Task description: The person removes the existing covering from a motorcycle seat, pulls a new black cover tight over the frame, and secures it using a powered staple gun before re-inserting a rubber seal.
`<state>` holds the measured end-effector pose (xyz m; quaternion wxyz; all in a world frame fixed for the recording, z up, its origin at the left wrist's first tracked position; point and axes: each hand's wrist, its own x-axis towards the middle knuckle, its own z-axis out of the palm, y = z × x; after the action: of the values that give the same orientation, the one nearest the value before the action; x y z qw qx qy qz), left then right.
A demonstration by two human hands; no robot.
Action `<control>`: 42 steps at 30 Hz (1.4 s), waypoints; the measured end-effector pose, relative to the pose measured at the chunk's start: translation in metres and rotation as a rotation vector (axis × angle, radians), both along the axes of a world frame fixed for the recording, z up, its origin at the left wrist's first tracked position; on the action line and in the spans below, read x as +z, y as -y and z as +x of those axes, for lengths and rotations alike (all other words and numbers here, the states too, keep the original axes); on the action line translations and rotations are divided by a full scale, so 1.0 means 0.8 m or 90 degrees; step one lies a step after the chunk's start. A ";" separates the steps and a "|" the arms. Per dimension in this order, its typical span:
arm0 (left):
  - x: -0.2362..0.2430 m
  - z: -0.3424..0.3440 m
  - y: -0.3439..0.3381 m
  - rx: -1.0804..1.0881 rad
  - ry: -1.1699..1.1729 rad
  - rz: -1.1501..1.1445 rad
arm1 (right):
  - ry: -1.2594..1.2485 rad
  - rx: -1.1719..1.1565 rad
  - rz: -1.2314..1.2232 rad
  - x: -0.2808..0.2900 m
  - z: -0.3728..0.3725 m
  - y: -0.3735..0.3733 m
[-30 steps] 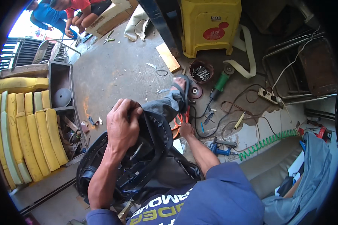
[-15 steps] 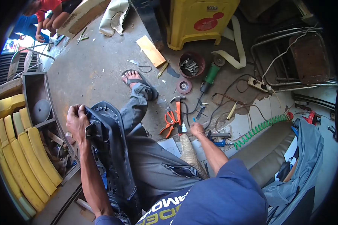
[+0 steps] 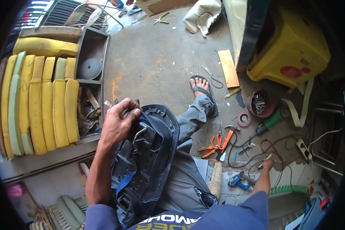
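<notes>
A black motorcycle seat lies across my lap with its underside up, showing a plastic base, a metal bracket and a stapled cover edge. My left hand pinches the seat's edge at its far end. Out to the right, low over the floor, my right hand is closed around a slim tool with a pale handle; its tip is too small to make out. Nearest to that hand are a blue staple gun, a thin blue stick like a pen, and black cables.
Orange-handled pliers, a hammer and a green angle grinder lie on the floor. Beyond are a bucket of metal parts and a yellow plastic stool. Yellow foam pads line the left. A green coiled hose runs at right.
My right hand has moved from beside the blue stick to the pale-handled tool and closed on it. My left hand still grips the seat. The view has swung, shifting the scene rightward.
</notes>
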<state>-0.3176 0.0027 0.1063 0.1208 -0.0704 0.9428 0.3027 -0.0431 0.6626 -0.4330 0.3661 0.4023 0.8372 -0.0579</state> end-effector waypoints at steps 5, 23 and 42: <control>0.058 0.000 -0.046 -0.101 0.061 -0.056 | -0.175 -0.245 0.105 0.047 -0.047 0.102; -0.006 0.062 -0.104 -0.212 -0.229 -0.072 | -0.486 -0.209 -0.910 0.611 -0.163 0.540; -0.029 0.070 -0.094 -0.167 -0.323 0.231 | -0.407 -0.183 -0.841 0.638 -0.084 0.569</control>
<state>-0.2617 0.0781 0.0832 -0.0688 0.1519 0.8745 0.4554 -0.1100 0.2071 0.0771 0.2590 0.1679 0.6327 -0.7102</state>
